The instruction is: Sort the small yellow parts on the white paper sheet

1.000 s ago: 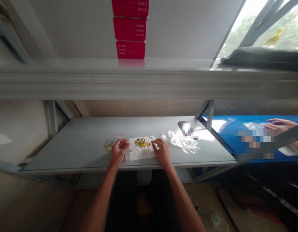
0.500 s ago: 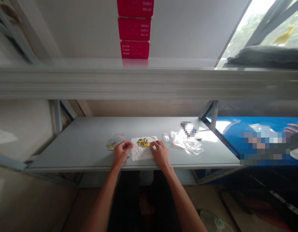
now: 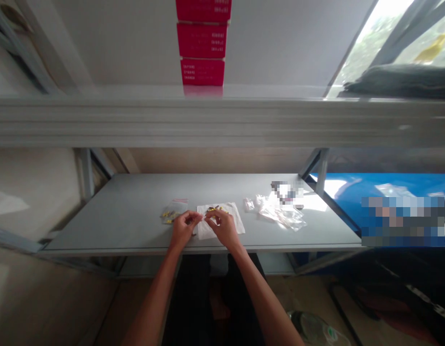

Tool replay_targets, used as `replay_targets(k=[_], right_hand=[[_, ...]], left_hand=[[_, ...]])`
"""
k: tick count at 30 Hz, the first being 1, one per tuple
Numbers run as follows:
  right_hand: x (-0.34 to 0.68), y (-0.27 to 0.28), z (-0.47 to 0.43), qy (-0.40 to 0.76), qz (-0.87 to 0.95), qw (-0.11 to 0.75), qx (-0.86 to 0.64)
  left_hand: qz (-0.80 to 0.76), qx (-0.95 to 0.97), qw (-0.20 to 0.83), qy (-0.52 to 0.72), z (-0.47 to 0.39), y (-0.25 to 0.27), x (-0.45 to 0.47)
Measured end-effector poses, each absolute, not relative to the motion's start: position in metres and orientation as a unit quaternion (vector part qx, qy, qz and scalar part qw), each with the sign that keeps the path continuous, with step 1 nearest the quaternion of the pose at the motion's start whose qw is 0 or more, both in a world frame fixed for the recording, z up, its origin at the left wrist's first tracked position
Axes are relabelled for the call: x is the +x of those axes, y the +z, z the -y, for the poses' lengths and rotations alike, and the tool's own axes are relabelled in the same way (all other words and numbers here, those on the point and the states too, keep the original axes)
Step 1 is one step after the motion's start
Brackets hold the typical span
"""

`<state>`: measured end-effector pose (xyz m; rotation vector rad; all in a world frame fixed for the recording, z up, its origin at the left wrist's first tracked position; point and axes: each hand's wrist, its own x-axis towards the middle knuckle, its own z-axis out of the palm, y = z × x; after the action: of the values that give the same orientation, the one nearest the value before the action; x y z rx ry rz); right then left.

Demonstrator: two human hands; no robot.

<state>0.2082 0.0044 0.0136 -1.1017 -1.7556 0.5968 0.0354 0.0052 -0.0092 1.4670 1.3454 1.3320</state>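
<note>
My left hand [image 3: 183, 228] and my right hand [image 3: 222, 227] meet fingertip to fingertip above the left part of a white paper sheet [image 3: 238, 222]. Each is closed in a pinch; whatever lies between the fingers is too small to make out. Small yellow and dark pieces [image 3: 212, 209] lie heaped on the sheet, partly covered by my right hand. Just left of my left hand rests a clear zip bag [image 3: 179, 204] with more yellow and dark pieces inside. A small dark piece [image 3: 194, 235] lies on the table by my left wrist.
Clear plastic bags [image 3: 280, 215] lie on the grey table [image 3: 135, 202] to the right. Red boxes [image 3: 202, 72] stand stacked on the shelf above, whose front beam [image 3: 208, 122] crosses the view. A blue table [image 3: 347, 192] adjoins at right, with a blurred patch over it.
My right hand has moved left from the heap's right side to meet my left hand. It now hides part of the pieces. My left hand has shifted only slightly.
</note>
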Motion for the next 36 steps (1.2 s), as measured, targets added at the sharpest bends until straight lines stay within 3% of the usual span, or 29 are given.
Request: replay_targets(k=[17,20,23,27,31,36], right_hand=[[0.220,0.022,0.003,0.295,0.741,0.432,-0.421],[0.232,0.020,0.001,0.305,0.712,0.468,-0.426],[0.255,0.012,-0.006,0.231,0.655,0.518,-0.500],[0.277,0.000,-0.015,0.127,0.689,0.437,-0.564],[0.273,-0.005,-0.017,0.092,0.730,0.357,-0.576],[0.266,-0.005,-0.019,0.089,0.745,0.346,-0.563]], left_hand=[[-0.512,0.523,0.383,0.564,-0.006,-0.008,0.037],[-0.505,0.505,0.402,0.572,-0.006,-0.010,0.036],[-0.500,0.491,0.416,0.580,-0.007,-0.012,0.036],[-0.499,0.475,0.416,0.593,-0.009,-0.014,0.036],[-0.500,0.478,0.405,0.598,-0.009,-0.014,0.036],[-0.513,0.497,0.397,0.576,-0.010,-0.016,0.035]])
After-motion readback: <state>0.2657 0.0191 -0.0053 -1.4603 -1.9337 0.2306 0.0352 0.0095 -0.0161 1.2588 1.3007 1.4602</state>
